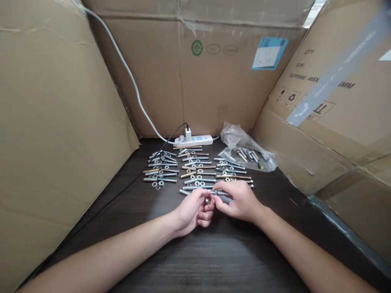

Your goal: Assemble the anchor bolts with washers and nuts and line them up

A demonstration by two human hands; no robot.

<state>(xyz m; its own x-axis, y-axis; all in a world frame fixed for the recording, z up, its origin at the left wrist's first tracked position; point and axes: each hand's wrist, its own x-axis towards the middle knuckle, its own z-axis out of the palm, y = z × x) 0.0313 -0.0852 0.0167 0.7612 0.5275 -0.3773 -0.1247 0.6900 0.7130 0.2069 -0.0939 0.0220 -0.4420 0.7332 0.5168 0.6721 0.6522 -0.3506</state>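
Note:
My right hand [241, 201] pinches a silvery expansion bolt [218, 193] between thumb and fingers, its end pointing left. Close against that end is my left hand [194, 211], its fingers curled. A small shiny metal piece [207, 201] shows among the left fingers; its exact kind is too small to make out. Just beyond my hands, bolts and sleeves lie in rows with nuts and washers: a left group [161, 180], a middle group [200, 180] and a right group [233, 176]. My fingers hide part of the nearest row.
A clear plastic bag [241, 136] with several assembled bolts [251, 155] lies at the back right. Behind the rows is a white power strip [198, 141] with a plugged-in adapter [187, 133]. A black cable [122, 191] crosses the dark table [195, 260]. Cardboard walls [146, 73] surround it.

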